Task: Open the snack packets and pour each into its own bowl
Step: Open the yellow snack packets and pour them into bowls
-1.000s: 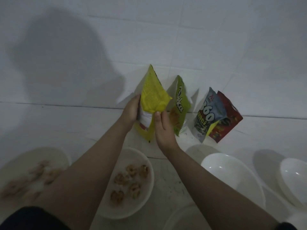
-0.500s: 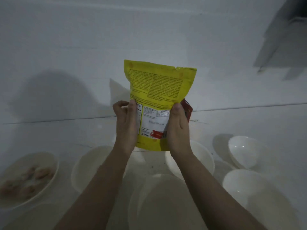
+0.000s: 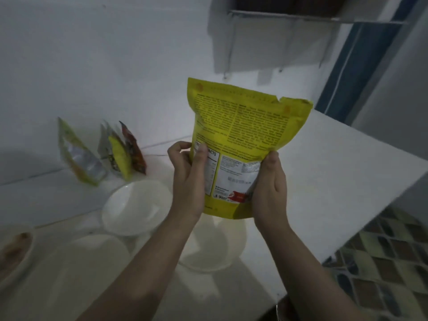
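1. White tabletop (image 3: pixel 324 172) carries our empty bowl (image 3: pixel 136 207), left of the left hand (image 3: pixel 188 181).
2. Both hands, left and right hand (image 3: pixel 269 188), grip the upright yellow packet (image 3: pixel 245 135) between them.
3. Opening step: next we likely tear its notched top.

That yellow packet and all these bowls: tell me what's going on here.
A person holds an upright yellow plastic snack packet by its lower edges, left hand and right hand, above the white counter. Its top edge shows a small tear. Empty white bowls wait below; three more packets lean on the wall.
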Demonstrator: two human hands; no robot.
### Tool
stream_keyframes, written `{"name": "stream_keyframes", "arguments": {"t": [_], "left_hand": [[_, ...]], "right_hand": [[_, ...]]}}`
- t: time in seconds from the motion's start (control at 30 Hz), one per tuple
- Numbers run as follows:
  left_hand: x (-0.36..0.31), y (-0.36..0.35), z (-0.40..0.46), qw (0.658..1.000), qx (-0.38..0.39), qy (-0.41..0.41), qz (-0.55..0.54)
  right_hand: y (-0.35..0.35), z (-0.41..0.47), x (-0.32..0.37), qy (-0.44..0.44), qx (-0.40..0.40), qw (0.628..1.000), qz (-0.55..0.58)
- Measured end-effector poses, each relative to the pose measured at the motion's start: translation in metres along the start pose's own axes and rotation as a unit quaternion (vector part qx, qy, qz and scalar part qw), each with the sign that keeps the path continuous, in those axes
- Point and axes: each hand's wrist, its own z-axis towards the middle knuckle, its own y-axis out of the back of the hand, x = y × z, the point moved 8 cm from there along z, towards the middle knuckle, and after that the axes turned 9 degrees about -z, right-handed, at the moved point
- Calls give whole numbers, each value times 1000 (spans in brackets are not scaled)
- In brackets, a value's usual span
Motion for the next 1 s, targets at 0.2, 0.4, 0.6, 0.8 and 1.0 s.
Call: {"name": "stream_keyframes", "arguments": {"t": [0.2,0.4,0.6,0.8,1.0], "left_hand": [[56,-126,-11,995,93,39,-17],[109,-205,-18,992,111,61,-17],[150,-229,-16,995,73,73,8],[180,-222,-22,988,58,116,82],[179,-230,-10,979,84,160,95]], "right_hand": [[122,27,-25,2,-43,999,-21],[196,49,-73,-36,-16,996,-80],[218,48,-118,-116,44,989,-86],[210,40,-152,-226,108,968,-21],[200,58,-152,-222,112,969,-1]]}}
